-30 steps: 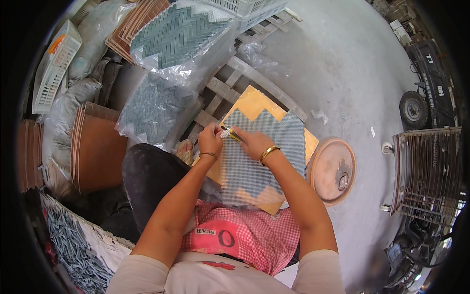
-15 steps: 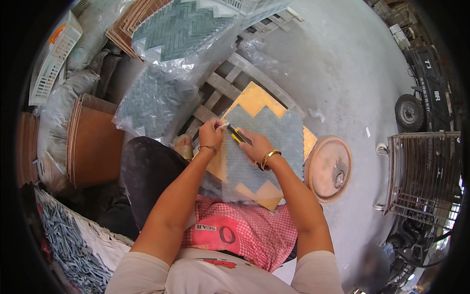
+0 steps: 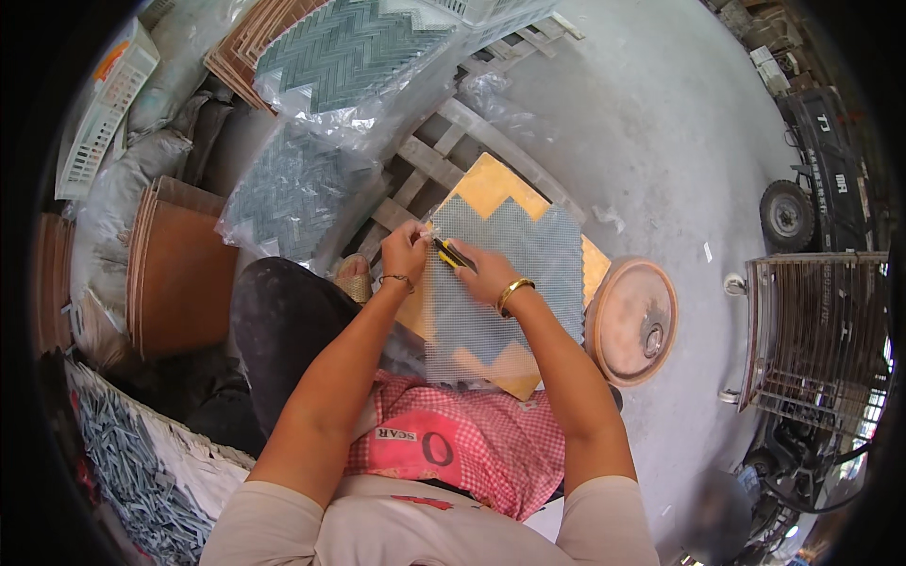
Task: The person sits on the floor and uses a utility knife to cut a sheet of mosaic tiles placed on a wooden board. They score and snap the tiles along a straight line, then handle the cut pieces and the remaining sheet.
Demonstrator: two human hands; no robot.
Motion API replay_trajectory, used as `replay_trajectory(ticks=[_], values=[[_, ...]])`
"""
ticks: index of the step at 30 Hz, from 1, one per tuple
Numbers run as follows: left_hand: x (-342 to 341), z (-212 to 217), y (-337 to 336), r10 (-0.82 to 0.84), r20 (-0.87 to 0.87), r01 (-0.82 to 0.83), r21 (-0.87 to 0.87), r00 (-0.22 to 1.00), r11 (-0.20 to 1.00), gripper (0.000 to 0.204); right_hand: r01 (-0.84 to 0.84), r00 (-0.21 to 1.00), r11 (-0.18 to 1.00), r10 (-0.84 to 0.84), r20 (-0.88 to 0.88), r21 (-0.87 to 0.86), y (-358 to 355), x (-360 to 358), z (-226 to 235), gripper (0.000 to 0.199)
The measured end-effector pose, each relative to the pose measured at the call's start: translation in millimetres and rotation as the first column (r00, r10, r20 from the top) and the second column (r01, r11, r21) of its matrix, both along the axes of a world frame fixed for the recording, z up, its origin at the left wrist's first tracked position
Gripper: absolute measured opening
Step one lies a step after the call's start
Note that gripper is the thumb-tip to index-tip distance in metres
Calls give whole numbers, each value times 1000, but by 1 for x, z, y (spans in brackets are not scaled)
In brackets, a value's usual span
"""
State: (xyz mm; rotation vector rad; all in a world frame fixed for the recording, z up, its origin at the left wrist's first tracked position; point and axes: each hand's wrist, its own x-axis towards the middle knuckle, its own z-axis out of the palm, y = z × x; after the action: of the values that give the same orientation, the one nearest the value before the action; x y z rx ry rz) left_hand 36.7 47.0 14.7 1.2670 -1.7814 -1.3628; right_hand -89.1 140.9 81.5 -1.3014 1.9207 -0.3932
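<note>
A mesh-backed sheet of grey-green mosaic tile (image 3: pixel 519 274) lies on a yellow board (image 3: pixel 486 179) in front of me. Mesh spreads past the sheet's zigzag edges. My right hand (image 3: pixel 486 275) is wrapped round a yellow and black utility knife (image 3: pixel 451 253), its tip pointing at the upper left corner of the mesh. Just beside that tip, my left hand (image 3: pixel 406 250) pinches the loose mesh edge (image 3: pixel 427 232) between thumb and fingers.
Stacked herringbone tile sheets (image 3: pixel 344 57) in clear plastic stand at the far left, near a wooden pallet (image 3: pixel 429 165). A round pinkish lid (image 3: pixel 634 321) sits right of the board. Brown boards (image 3: pixel 179 274) and loose tile strips (image 3: pixel 142 481) are at my left, a metal rack cart (image 3: pixel 812 340) at right.
The knife and my right hand have shifted slightly up and left, closer to my left hand. My left hand keeps its pinch on the mesh edge.
</note>
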Motion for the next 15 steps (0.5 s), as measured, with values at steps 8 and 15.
replay_trajectory(ticks=[8, 15], values=[[2, -7, 0, 63, -56, -62, 6, 996, 998, 9, -188, 955, 969, 218, -202, 160, -8, -3, 28, 40], [3, 7, 2, 62, -35, -61, 38, 997, 997, 9, -147, 964, 986, 160, -211, 77, 8, 2, 26, 40]])
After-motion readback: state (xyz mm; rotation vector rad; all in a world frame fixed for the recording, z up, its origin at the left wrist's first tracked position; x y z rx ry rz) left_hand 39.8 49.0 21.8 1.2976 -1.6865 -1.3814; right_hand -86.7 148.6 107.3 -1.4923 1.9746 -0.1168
